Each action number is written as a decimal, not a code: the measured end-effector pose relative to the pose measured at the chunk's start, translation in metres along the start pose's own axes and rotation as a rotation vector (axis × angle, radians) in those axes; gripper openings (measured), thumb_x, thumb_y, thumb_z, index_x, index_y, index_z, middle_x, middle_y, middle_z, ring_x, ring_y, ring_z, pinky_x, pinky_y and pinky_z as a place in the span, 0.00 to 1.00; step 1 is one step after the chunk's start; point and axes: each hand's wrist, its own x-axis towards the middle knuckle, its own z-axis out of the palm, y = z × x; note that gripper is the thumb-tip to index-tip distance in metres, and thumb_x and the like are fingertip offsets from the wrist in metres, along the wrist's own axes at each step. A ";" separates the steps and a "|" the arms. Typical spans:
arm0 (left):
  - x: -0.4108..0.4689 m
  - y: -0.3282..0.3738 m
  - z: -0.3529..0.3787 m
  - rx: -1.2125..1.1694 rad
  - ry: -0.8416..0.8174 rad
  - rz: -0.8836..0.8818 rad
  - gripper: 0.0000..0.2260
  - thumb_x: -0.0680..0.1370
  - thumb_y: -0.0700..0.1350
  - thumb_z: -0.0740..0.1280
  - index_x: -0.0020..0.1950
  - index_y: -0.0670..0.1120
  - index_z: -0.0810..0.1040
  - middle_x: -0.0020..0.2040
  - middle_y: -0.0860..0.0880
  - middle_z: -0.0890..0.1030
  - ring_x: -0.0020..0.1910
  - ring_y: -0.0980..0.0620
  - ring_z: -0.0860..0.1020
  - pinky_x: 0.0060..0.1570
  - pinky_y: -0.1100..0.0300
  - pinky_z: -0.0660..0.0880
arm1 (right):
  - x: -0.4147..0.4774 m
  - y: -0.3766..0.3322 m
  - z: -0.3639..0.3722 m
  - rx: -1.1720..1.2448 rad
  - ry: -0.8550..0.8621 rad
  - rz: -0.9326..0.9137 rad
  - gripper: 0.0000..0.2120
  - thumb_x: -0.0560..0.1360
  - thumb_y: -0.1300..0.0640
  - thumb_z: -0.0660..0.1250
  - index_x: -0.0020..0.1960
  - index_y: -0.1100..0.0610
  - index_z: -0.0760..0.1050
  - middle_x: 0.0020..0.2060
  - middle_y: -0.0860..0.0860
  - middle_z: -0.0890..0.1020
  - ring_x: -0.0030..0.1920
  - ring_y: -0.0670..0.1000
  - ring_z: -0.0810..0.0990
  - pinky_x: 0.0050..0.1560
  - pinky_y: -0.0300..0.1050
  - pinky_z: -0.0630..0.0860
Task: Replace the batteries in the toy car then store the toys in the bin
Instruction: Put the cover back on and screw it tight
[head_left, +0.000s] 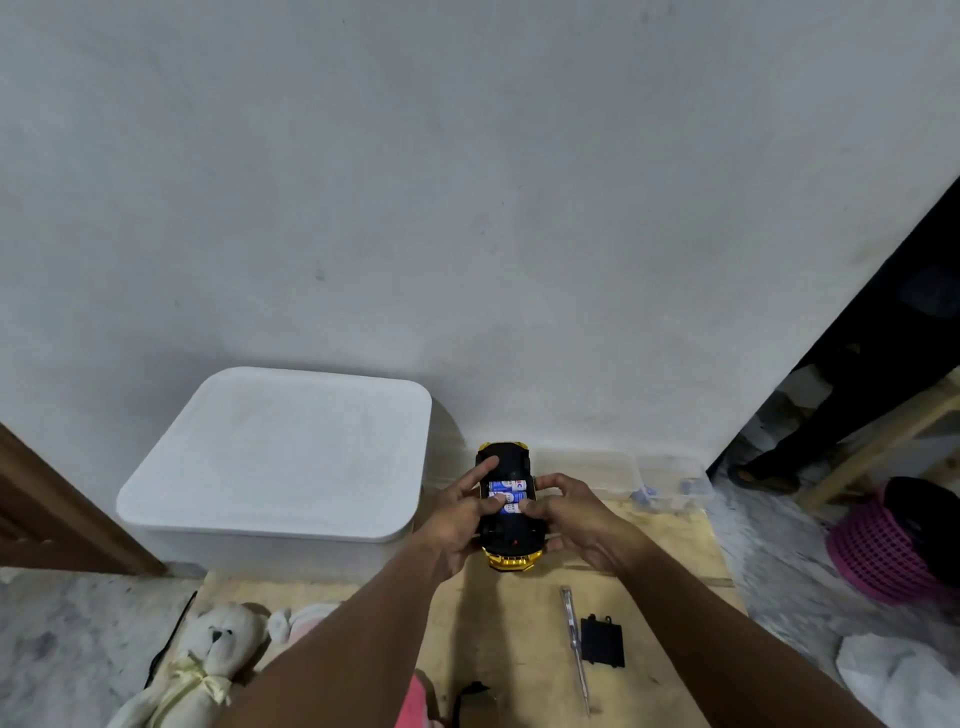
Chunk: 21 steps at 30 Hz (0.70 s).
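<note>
**Toy car (511, 553) upside down, battery bay uncovered**

A white bin (275, 452), lid on, sits on the floor against the wall at the left and is the biggest thing in sight. A wooden board (519, 613) lies on the floor beside it. A pink basket (883, 545) stands off to the right, and a cream teddy bear (213, 649) lies at the board's near left edge.

The car is over the board, just right of the bin, with its black underside up and its gold bumper toward the person. The left hand (457, 525) grips its left side, forefinger stretched along the underside. The right hand (576, 519) curls round its right side. The 2 hands are apart, the car between them.

A screwdriver (576, 649) lies on the board nearer the person, and a small black battery cover (602, 642) lies just beside it on the right. Blue-and-white batteries (506, 487) sit in the open bay, both thumbs pressing on them.
</note>
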 end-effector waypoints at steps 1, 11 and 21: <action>0.000 0.000 0.001 0.013 0.008 0.005 0.22 0.78 0.33 0.67 0.63 0.59 0.79 0.56 0.45 0.85 0.54 0.42 0.83 0.55 0.47 0.80 | 0.002 0.000 -0.002 -0.025 -0.004 0.003 0.16 0.75 0.65 0.70 0.61 0.56 0.72 0.51 0.60 0.84 0.49 0.59 0.85 0.47 0.57 0.83; 0.007 0.006 0.004 0.108 0.055 0.011 0.21 0.78 0.33 0.65 0.57 0.59 0.81 0.58 0.46 0.83 0.54 0.44 0.82 0.48 0.51 0.81 | 0.000 0.039 -0.042 -0.401 0.162 -0.191 0.04 0.79 0.55 0.66 0.50 0.55 0.78 0.45 0.53 0.83 0.43 0.51 0.82 0.47 0.50 0.80; 0.005 0.005 -0.005 0.156 0.070 -0.021 0.22 0.79 0.34 0.64 0.61 0.59 0.80 0.58 0.48 0.82 0.53 0.47 0.82 0.42 0.55 0.80 | 0.001 0.142 -0.105 -1.104 0.072 -0.003 0.15 0.63 0.49 0.79 0.43 0.38 0.75 0.50 0.46 0.80 0.49 0.47 0.79 0.50 0.43 0.77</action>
